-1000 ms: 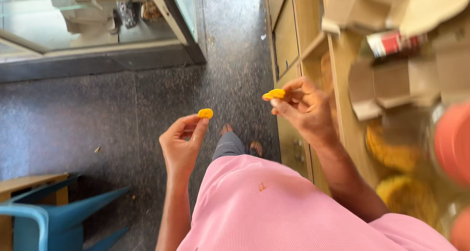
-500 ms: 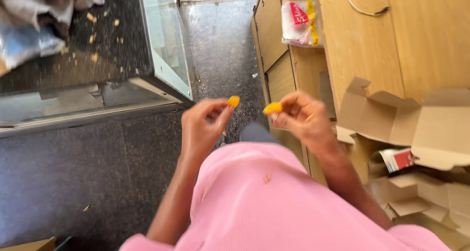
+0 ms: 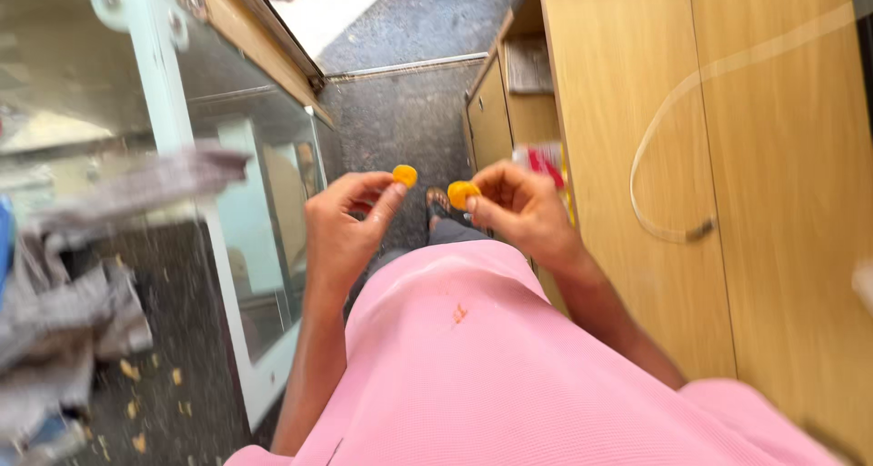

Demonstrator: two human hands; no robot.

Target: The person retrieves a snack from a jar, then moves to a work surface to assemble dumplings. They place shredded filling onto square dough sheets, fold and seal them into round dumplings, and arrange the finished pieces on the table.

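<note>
My left hand pinches a small round orange piece between thumb and fingertips. My right hand holds a second orange piece the same way. The two pieces are a short gap apart, held above my lap in front of my pink shirt. My foot in a sandal shows on the dark speckled floor beyond the hands.
A glass display case with a pale frame stands close on the left, grey cloth and crumbs on its top. A wooden cabinet runs along the right, with a pale cord on it and a red-and-white packet behind my right hand.
The view has swung so the glass case fills the left and the cabinet the right; the cardboard boxes are out of view. Both hands still hold their orange pieces, now closer together.
</note>
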